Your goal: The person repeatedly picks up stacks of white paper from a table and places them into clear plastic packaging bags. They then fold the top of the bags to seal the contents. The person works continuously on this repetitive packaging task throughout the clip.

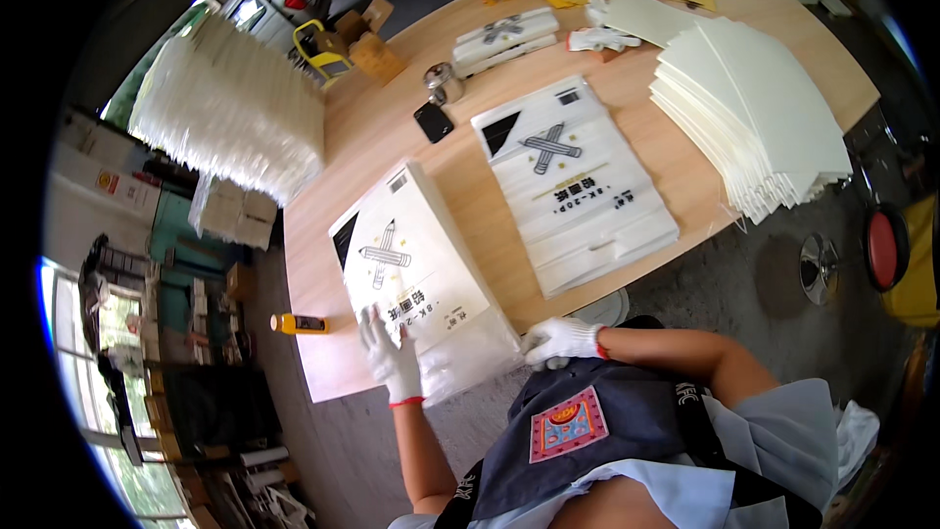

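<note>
On the table's near edge lies a thick pack of white paper in a clear printed plastic bag [426, 264], with a crossed-pencils drawing and a black corner. The bag's loose clear end hangs toward me over the edge. My left hand [390, 358], in a white glove with a red cuff, lies on the pack's near left side, fingers stretched out. My right hand [563, 341], gloved alike, is curled closed beside the bag's near right corner; whatever its fingers hold is hidden. To the right, a flat stack of the same printed bags [578, 181] rests on the table.
A fanned stack of cream sheets [754, 108] covers the table's right side. Beyond are a phone [434, 122], a metal jar [443, 83] and spare gloves [599, 39]. A yellow bottle [299, 323] lies at left. Tall wrapped stacks [235, 98] stand beyond the table's left edge.
</note>
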Demonstrator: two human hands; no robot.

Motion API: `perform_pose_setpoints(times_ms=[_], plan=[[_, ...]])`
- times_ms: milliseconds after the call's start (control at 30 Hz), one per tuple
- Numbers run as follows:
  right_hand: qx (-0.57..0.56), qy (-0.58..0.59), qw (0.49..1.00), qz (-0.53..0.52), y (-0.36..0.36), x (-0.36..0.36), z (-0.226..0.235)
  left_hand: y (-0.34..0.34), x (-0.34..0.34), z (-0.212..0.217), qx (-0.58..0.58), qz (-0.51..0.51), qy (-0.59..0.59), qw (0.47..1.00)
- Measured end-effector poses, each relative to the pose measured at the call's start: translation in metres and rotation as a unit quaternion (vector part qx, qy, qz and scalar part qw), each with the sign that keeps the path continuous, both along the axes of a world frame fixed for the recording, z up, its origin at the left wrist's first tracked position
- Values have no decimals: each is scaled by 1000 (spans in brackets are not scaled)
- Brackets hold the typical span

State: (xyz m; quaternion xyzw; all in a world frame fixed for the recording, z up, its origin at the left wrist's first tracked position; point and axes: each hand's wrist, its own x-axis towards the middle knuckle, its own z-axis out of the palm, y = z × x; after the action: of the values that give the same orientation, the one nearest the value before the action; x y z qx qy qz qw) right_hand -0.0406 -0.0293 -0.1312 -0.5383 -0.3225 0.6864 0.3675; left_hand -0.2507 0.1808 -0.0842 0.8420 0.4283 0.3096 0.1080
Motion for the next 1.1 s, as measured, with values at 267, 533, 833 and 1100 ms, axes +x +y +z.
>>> perform_pose_setpoints(times_ms=[267,533,833,1100], plan=[[-25,-35,962,-270,-97,45,-19,-110,238,-39,-173,-351,116,913],[-4,30,934,-356,-127,45,-22,-114,288,-64,-264,-372,225,861],[50,65,875,-477,-52,120,-9,-76,296,-65,-200,-460,87,860],[2,-128,860,-494,-49,171,-92,-65,330,19,-600,-383,-355,606]])
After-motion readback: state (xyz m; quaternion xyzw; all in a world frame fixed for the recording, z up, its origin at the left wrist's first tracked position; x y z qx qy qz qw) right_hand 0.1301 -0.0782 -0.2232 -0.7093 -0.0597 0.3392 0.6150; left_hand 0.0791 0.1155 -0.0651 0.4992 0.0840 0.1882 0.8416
